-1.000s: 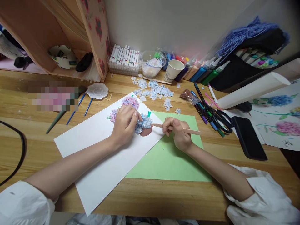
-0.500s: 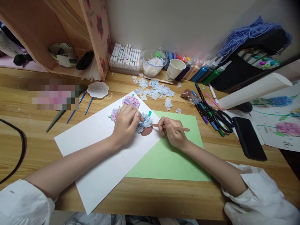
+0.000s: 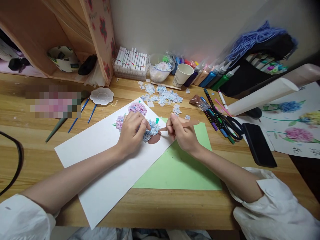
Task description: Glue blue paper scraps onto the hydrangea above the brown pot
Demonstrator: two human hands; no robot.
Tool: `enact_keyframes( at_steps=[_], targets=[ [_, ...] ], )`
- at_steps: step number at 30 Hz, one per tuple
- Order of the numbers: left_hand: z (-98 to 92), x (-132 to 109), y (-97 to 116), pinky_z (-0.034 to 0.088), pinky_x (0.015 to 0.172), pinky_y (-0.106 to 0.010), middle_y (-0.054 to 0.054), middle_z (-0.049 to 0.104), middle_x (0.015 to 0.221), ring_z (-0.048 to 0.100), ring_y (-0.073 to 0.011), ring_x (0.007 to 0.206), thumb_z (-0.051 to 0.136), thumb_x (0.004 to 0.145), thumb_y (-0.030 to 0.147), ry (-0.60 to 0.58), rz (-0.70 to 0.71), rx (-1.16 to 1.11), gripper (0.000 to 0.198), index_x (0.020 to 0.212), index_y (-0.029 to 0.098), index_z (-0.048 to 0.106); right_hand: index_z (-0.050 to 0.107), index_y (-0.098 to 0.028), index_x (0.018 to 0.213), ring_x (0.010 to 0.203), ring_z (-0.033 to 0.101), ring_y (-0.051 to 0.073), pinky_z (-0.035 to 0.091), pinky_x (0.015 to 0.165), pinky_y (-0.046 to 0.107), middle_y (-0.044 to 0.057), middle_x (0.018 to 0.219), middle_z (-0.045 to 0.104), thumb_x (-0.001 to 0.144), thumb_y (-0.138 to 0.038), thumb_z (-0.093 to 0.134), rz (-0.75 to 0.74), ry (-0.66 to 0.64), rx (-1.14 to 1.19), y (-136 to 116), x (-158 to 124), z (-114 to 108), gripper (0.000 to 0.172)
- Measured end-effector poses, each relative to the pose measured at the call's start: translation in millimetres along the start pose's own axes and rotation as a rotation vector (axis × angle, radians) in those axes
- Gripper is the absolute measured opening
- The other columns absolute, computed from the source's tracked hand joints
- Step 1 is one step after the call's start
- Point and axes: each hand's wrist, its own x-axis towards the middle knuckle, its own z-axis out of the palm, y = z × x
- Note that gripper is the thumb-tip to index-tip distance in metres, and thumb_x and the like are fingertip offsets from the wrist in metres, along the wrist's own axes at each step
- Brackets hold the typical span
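My right hand [image 3: 182, 132] pinches a wooden craft stick [image 3: 192, 123] above the edge where the white paper [image 3: 105, 176] overlaps a green sheet [image 3: 172, 170]. The stick's left end is close to a rounded brown patch [image 3: 154, 138] on the white paper. My left hand [image 3: 132, 131] rests on this paper, its fingers curled and thumb close to the index finger; whatever may be between them is hidden. Beside that thumb is a blue flower cluster [image 3: 151, 130], partly covered. Pink-purple flower clusters [image 3: 137, 108] show beyond the knuckles. A small green shape [image 3: 157, 120] lies above the blue cluster.
Torn blue-white paper scraps [image 3: 166, 96] are scattered behind the sheets. Along the wall stand markers [image 3: 132, 61], a plastic tub [image 3: 161, 68], a paper cup [image 3: 183, 74] and paint bottles [image 3: 212, 76]. Pens, scissors [image 3: 233, 128] and a phone [image 3: 258, 145] lie at right.
My right hand has risen slightly relative to the paper, and the stick's right end tilts further upward. My left hand stays in place on the paper. The whole view has shifted a little.
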Motion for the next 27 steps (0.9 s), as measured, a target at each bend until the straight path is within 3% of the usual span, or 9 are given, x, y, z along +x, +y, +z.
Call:
enact_keyframes(
  at_steps=[11, 13, 15, 18, 22, 25, 27],
  targets=[
    [-0.8, 0, 0, 0.035, 0.078, -0.036, -0.003, 0.056, 0.075, 0.048, -0.0189, 0.08, 0.031, 0.097, 0.031, 0.006, -0.008, -0.003, 0.039, 0.068, 0.021, 0.055, 0.043, -0.02, 0.054, 0.043, 0.039, 0.01, 0.033, 0.048, 0.027, -0.004, 0.046, 0.042, 0.094, -0.052, 0.036, -0.025, -0.038, -0.016, 5, -2, 4, 0.052],
    [-1.4, 0, 0, 0.035, 0.077, -0.036, -0.003, 0.055, 0.075, 0.047, -0.0189, 0.08, 0.031, 0.097, 0.031, 0.007, -0.012, -0.014, 0.039, 0.068, 0.02, 0.055, 0.043, -0.02, 0.053, 0.04, 0.036, 0.01, 0.03, 0.045, 0.027, -0.004, 0.045, 0.04, 0.095, -0.053, 0.032, -0.074, 0.053, 0.029, 7, -2, -5, 0.054],
    [-2.2, 0, 0, 0.035, 0.076, -0.036, -0.003, 0.055, 0.074, 0.047, -0.019, 0.08, 0.031, 0.097, 0.031, 0.002, -0.018, -0.02, 0.039, 0.068, 0.02, 0.055, 0.046, -0.021, 0.056, 0.039, 0.036, 0.01, 0.03, 0.043, 0.026, -0.004, 0.046, 0.041, 0.096, -0.052, 0.028, -0.149, 0.233, 0.072, 11, 0, -20, 0.054],
    [-3.3, 0, 0, 0.034, 0.075, -0.036, -0.003, 0.054, 0.074, 0.047, -0.019, 0.079, 0.031, 0.097, 0.03, -0.005, -0.016, -0.03, 0.038, 0.067, 0.02, 0.054, 0.056, -0.021, 0.071, 0.056, 0.053, 0.013, 0.041, 0.055, 0.026, -0.001, 0.062, 0.057, 0.096, -0.044, 0.037, -0.21, 0.404, -0.066, 21, 9, -47, 0.038],
    [-3.8, 1, 0, 0.034, 0.075, -0.036, -0.003, 0.054, 0.073, 0.047, -0.0191, 0.078, 0.031, 0.097, 0.029, -0.008, -0.019, -0.032, 0.038, 0.067, 0.02, 0.053, 0.061, -0.02, 0.087, 0.083, 0.063, 0.02, 0.045, 0.072, 0.032, 0.006, 0.089, 0.068, 0.09, -0.03, 0.052, -0.206, 0.228, -0.43, 41, 24, -69, 0.014],
    [-3.7, 0, 0, 0.033, 0.075, -0.036, -0.002, 0.055, 0.074, 0.047, -0.0192, 0.079, 0.031, 0.097, 0.03, -0.007, -0.019, -0.019, 0.037, 0.068, 0.021, 0.053, 0.059, -0.018, 0.082, 0.084, 0.065, 0.023, 0.047, 0.073, 0.034, 0.01, 0.089, 0.069, 0.085, -0.021, 0.057, -0.297, 0.12, -0.548, 56, 31, -70, 0.005],
    [-3.7, 0, 0, 0.033, 0.075, -0.036, -0.002, 0.055, 0.074, 0.047, -0.0191, 0.079, 0.032, 0.096, 0.03, -0.003, -0.016, -0.014, 0.037, 0.068, 0.02, 0.053, 0.057, -0.017, 0.079, 0.08, 0.064, 0.023, 0.047, 0.07, 0.034, 0.011, 0.084, 0.069, 0.083, -0.017, 0.056, -0.343, 0.116, -0.6, 63, 34, -67, 0.004]
  ],
)
